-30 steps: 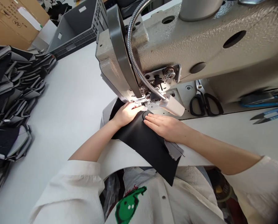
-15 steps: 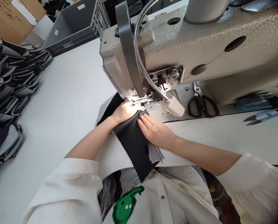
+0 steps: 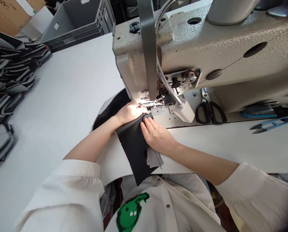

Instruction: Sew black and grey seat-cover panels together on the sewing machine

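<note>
Stitch spot on the sewing machine [image 3: 146, 104] is tiny and washed out by glare, so can't make out the needle (left hand [image 3: 129, 113] blocks part of it too), the black panel [image 3: 131, 145] vanishes under that hand, and the stacked pieces [image 3: 4, 74] get cut off at the left edge

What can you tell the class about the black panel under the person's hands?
The black panel is a smooth, matte, leather-like sheet with a grey layer showing at its lower right edge. It lies on the white table, its lower tip overhanging the front edge. The left hand and right hand press on it near the presser foot.
</note>
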The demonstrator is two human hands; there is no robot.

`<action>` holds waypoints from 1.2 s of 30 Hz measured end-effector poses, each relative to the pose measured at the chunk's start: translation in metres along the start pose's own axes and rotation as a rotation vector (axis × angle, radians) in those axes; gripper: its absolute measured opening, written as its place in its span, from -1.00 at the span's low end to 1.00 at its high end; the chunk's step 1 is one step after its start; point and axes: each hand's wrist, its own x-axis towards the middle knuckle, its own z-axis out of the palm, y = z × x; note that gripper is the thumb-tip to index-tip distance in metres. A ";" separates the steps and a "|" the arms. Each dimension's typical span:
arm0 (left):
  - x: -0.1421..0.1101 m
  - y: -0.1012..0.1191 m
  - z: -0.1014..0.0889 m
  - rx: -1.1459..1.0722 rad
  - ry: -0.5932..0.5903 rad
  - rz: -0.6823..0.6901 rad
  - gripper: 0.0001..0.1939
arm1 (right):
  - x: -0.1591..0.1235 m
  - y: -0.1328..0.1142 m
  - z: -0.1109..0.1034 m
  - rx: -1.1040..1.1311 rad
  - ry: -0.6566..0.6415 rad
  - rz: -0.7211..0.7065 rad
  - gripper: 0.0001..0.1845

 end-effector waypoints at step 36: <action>0.002 -0.022 -0.001 -0.041 0.389 -0.290 -0.80 | 0.009 0.004 0.005 0.318 -0.145 0.206 -0.41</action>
